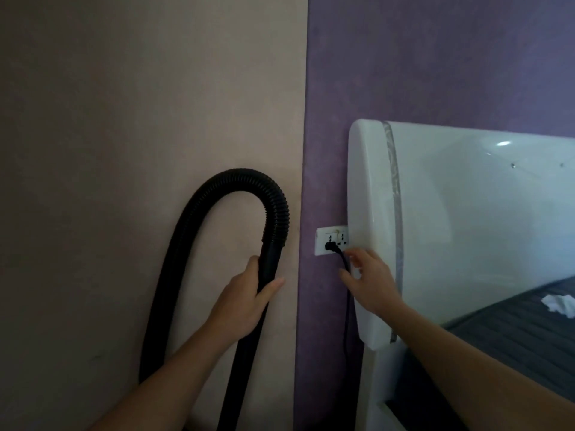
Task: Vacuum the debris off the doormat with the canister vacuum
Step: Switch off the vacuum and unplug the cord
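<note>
The left hand (245,298) is wrapped around the smooth black tube (270,262) at the end of the vacuum hose (217,194), fingers curled behind it and thumb lying across the front, so the grip is closed on the tube. Above the hand the ribbed hose arches up in a loop against the beige wall (124,119) and drops down the left side; both its ends run out of the bottom of the view, and neither the vacuum body nor the doormat can be seen anywhere. The right hand (368,279) is spread loosely open just below the white wall socket (331,241), its fingertips close to the black power cord (347,293) but not clearly gripping it; whether a finger actually touches the cord is hard to tell in the dim light. A black plug (330,246) sits in the socket, and the cord hangs straight down from it along the purple wall (404,57) until it fades into shadow. The right edge of the socket is covered by a glossy white headboard (466,213). At the far right a dark bedspread (529,331) is partly visible with a crumpled white tissue (560,303) on it, cut off by the frame edge. Both forearms enter from the bottom.
</note>
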{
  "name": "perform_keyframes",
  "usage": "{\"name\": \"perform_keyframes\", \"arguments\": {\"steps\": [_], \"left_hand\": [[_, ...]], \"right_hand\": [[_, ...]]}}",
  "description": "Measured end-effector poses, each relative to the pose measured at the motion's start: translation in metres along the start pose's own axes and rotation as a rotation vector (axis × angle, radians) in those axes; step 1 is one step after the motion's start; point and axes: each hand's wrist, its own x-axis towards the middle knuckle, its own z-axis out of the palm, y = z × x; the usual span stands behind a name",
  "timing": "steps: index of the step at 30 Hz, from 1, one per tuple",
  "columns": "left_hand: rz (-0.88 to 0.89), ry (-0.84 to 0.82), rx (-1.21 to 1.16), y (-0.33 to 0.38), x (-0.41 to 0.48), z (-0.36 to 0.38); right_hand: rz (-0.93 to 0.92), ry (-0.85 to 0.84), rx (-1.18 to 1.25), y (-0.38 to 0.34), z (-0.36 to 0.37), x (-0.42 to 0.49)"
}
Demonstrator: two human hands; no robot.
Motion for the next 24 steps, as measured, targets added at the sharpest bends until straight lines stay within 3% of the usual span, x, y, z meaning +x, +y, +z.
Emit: {"name": "perform_keyframes", "arguments": {"steps": [7,17,24], "left_hand": [[-0.037,0.027,-0.065,-0.017,0.052,0.007],[0.013,0.14,-0.134,-0.043,0.067,0.01],[0.02,0.183,-0.105,-0.049,0.067,0.015]], "right_hand": [[-0.028,0.006,0.008,0.009,0.036,0.024],[0.152,0.205,0.076,0.005,0.078,0.052],[0.25,0.244,0.142,0.003,0.082,0.055]]}}
